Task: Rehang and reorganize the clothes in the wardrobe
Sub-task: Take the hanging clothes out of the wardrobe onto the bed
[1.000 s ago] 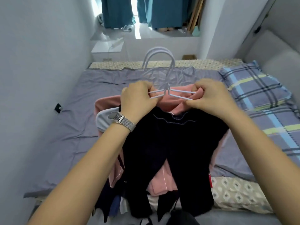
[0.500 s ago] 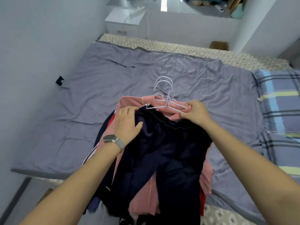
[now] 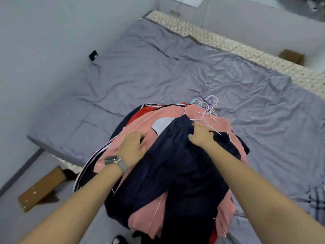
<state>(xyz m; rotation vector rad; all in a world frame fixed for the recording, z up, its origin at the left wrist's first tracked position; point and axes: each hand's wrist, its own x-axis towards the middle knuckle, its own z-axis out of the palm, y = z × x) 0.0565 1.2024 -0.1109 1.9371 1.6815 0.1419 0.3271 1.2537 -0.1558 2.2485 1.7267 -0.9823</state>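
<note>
The right hand [image 3: 200, 135] grips the waistband of navy trousers [image 3: 177, 166]; the left hand [image 3: 132, 148] lies flat, fingers spread, on a pink garment [image 3: 140, 124]. The pile lies lengthwise on the bed [image 3: 158, 71], its wire hangers [image 3: 207, 107] hooks pointing far-right.

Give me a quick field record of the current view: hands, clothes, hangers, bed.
left hand: resting on the pink garment, fingers spread, wristwatch on the wrist
right hand: gripping the top edge of the navy garment
clothes: pile stacked at the bed's near edge, navy on top of pink
hangers: bunch of wire hooks at the far end of the pile, lying on the bed
bed: grey-purple sheet, wrinkled
</note>
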